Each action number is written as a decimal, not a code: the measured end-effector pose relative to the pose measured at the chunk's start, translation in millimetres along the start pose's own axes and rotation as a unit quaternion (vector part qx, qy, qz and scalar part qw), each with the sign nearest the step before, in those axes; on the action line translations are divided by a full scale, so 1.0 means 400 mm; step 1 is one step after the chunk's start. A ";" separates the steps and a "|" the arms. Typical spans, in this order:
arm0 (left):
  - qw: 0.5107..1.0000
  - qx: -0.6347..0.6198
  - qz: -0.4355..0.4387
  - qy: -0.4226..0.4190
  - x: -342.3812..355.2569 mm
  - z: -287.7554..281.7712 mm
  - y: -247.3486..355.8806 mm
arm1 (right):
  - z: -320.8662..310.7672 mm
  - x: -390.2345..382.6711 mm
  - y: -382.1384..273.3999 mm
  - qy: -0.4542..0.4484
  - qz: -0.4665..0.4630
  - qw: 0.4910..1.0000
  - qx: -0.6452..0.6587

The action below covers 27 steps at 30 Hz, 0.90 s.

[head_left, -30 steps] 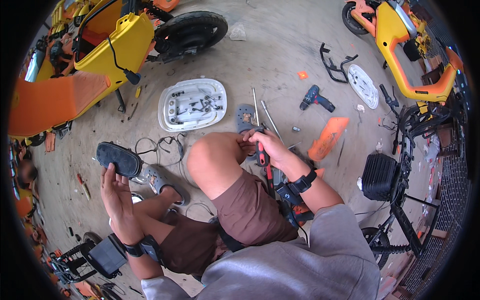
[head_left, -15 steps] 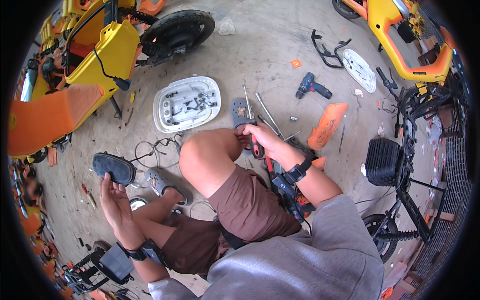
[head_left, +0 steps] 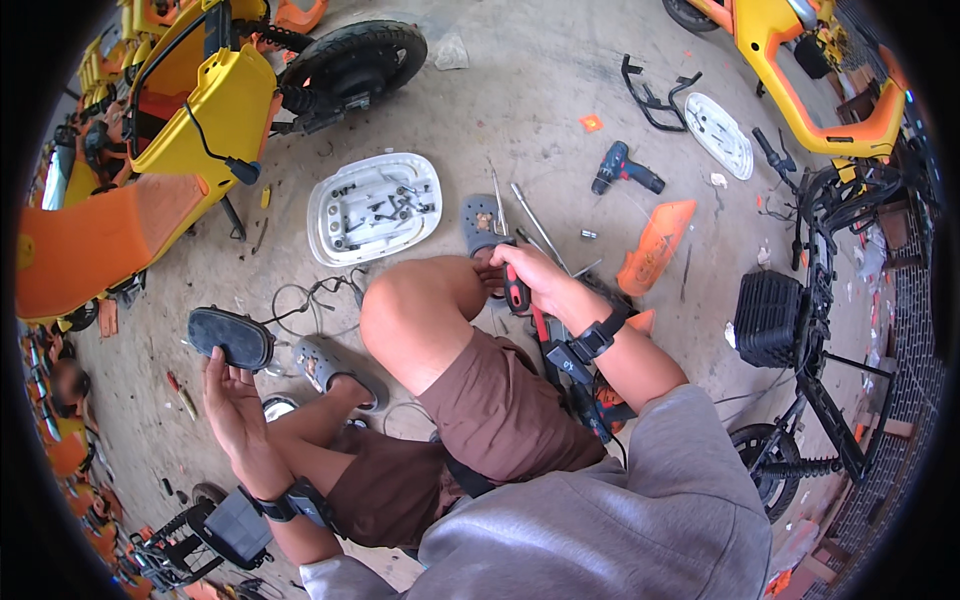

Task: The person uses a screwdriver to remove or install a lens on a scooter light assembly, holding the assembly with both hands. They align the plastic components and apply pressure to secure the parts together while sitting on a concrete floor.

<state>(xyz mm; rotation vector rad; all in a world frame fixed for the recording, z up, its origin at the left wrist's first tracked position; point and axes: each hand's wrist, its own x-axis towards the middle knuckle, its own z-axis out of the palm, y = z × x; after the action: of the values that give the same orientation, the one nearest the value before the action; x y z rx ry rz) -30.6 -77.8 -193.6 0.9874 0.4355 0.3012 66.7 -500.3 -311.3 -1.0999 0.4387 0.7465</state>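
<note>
White marks (head_left: 567,365), black wrist device (head_left: 577,372) (too small); nothing legible

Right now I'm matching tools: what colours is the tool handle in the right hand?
The tool handle is red and black, best seen in the head view.

the drill (head_left: 626,169) now appears higher in view. the left hand (head_left: 238,415) holds the oval part (head_left: 230,338) slightly farther from the clog (head_left: 318,362).

Stained grey floor (head_left: 500,110), white tray (head_left: 375,249), cordless drill (head_left: 622,172) (on its side), orange panel (head_left: 656,247)
</note>
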 end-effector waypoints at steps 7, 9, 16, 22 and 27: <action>1.000 -0.006 0.004 0.004 0.003 -0.008 0.005 | 0.081 -0.078 -0.051 -0.098 -0.040 0.994 0.024; 1.000 -0.011 -0.001 0.003 0.003 -0.015 0.004 | 0.069 -0.068 -0.046 -0.083 -0.044 0.996 0.009; 1.000 -0.025 0.001 0.010 -0.003 0.005 0.005 | 0.038 -0.040 -0.032 -0.018 0.007 1.000 0.005; 1.000 -0.024 -0.003 0.000 -0.003 0.001 0.008 | 0.067 -0.069 -0.046 -0.074 -0.004 0.997 0.023; 1.000 -0.019 0.000 0.008 -0.009 0.022 0.007 | 0.033 -0.033 -0.032 -0.002 0.016 0.999 0.034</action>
<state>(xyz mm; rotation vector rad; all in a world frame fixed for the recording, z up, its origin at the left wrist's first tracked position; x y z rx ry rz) -29.8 -84.3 -186.1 0.9492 0.4430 0.3164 66.4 -495.7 -289.3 -1.0298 0.4769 0.7565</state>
